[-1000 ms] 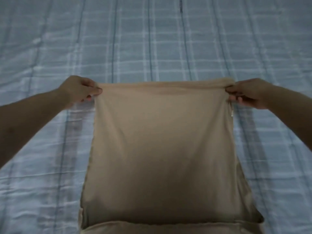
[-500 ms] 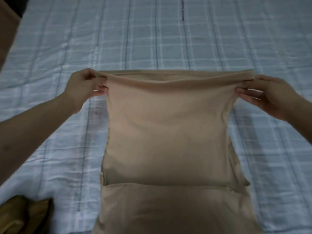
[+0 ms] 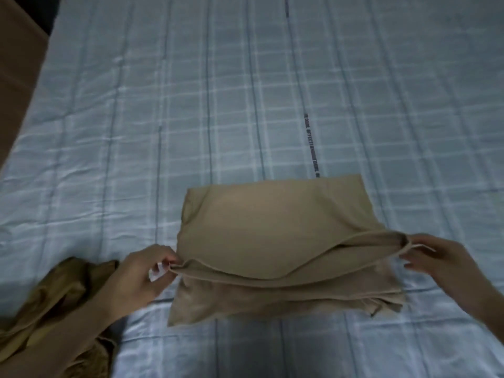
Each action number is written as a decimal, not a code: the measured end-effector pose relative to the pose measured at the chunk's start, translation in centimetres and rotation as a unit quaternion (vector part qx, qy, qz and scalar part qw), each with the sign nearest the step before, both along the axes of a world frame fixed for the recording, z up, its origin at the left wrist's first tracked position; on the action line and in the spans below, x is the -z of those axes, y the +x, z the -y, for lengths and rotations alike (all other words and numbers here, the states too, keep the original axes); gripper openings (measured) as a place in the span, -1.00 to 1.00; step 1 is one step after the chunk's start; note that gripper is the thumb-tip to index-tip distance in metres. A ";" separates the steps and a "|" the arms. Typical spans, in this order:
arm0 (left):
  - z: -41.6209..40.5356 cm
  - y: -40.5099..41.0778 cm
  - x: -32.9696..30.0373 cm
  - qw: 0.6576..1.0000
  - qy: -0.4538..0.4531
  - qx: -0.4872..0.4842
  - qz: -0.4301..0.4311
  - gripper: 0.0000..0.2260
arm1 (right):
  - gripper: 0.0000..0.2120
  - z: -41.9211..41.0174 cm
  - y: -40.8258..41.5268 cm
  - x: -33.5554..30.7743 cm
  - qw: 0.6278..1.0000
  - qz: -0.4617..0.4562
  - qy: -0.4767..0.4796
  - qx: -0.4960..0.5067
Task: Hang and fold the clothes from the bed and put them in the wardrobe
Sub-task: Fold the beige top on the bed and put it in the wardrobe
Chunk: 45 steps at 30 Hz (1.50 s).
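A beige garment (image 3: 275, 227) lies folded over on the blue checked bed cover (image 3: 245, 105), its upper layer doubled back over the lower one. My left hand (image 3: 144, 276) pinches the left end of the folded edge. At the right end my right hand (image 3: 439, 257) pinches the same edge, held slightly above the lower layer. The edge sags between both hands.
A crumpled mustard-brown garment (image 3: 54, 296) lies on the bed at the lower left, partly under my left forearm. A brown surface (image 3: 16, 64) borders the bed at the upper left. The rest of the bed cover stretches ahead and to the right.
Both hands have brought the beige garment's top edge down toward me, folding the cloth in half. The view has pulled back, and the brown garment shows more at the left.
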<state>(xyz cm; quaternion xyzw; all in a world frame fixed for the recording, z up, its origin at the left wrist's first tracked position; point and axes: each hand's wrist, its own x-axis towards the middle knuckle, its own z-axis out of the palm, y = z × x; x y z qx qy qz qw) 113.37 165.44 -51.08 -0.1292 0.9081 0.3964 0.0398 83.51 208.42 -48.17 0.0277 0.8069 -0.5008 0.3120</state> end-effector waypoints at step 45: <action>3.0 -12.6 1.1 0.971 -0.210 0.005 0.116 -0.75 | -0.93 7.9 -7.4 2.8 0.743 -0.418 0.321 -0.412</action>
